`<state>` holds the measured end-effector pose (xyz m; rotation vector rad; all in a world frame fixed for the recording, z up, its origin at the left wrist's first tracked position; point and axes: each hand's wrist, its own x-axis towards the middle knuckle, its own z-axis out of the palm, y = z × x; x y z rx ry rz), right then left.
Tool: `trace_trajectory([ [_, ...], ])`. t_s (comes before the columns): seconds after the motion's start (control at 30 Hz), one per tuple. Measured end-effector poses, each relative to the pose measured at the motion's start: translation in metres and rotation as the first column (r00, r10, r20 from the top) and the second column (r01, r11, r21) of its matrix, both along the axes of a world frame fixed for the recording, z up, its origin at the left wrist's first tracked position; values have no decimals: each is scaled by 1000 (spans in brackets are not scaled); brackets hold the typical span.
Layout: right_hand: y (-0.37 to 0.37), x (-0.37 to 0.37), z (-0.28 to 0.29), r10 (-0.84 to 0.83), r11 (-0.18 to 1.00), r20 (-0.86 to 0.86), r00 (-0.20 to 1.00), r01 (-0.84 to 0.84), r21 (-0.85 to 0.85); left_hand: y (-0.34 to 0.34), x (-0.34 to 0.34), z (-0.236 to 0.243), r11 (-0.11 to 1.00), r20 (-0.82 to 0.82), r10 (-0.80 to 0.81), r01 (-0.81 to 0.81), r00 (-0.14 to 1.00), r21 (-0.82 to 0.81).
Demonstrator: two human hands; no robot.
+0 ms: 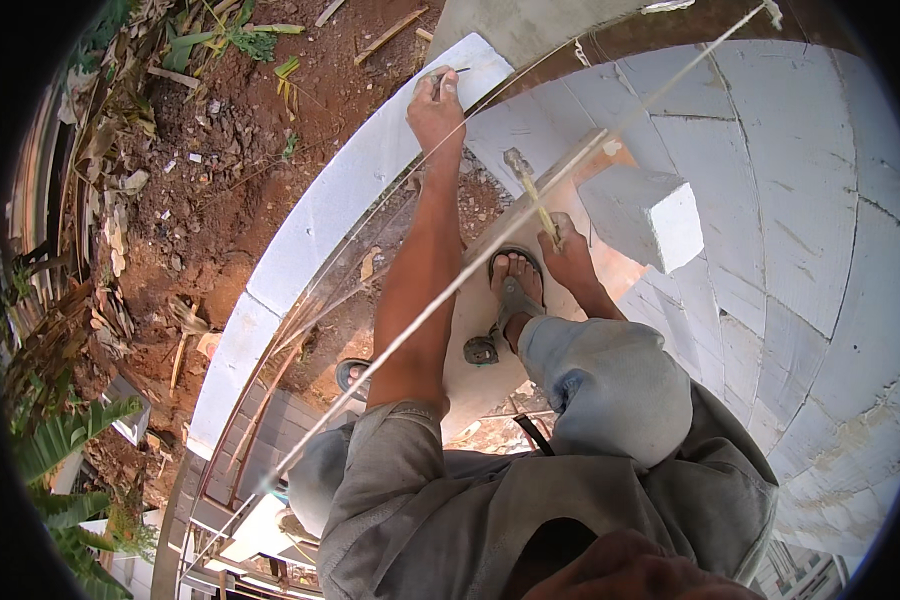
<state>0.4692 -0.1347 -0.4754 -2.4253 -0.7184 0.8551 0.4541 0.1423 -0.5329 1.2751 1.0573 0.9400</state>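
My left hand (436,108) reaches far forward onto the top of a low wall of white blocks (340,195) and pinches a thin dark pencil-like stick (457,72) against the block. My right hand (570,255) is closed on the yellowish handle of a hammer-like tool (532,192), whose metal head points away from me. The tool is over a pale board (480,330), just left of a loose white block (650,215). A taut string line (490,255) crosses in front of my left forearm.
My sandalled foot (515,292) stands on the board, my bent knee (610,385) beside it. A curved wall of white blocks (810,240) fills the right. Red earth with rubble and sticks (220,150) lies to the left, with green plants (65,450) at lower left.
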Motion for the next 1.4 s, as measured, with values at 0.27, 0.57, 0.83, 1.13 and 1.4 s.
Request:
trace_trajectory([
  [0.27, 13, 3, -36, 22, 982, 11, 1000, -24, 186, 2, 20, -21, 993, -98, -34, 44, 995, 107],
  [0.57, 57, 43, -1, 189, 938, 357, 915, -276, 210, -17, 17, -22, 977, -146, -29, 59, 989, 205],
  [0.83, 94, 40, -5, 343, 911, 403, 849, -405, 77, -20, 28, -34, 951, 53, 23, -39, 998, 307],
  [1.13, 105, 36, 22, 431, 901, 364, 826, -415, -124, -18, 35, -46, 873, -455, 51, 181, 889, 452],
  [1.4, 101, 39, 16, 389, 915, 396, 832, -399, -62, -12, 28, -54, 871, -92, 38, 12, 995, 491],
])
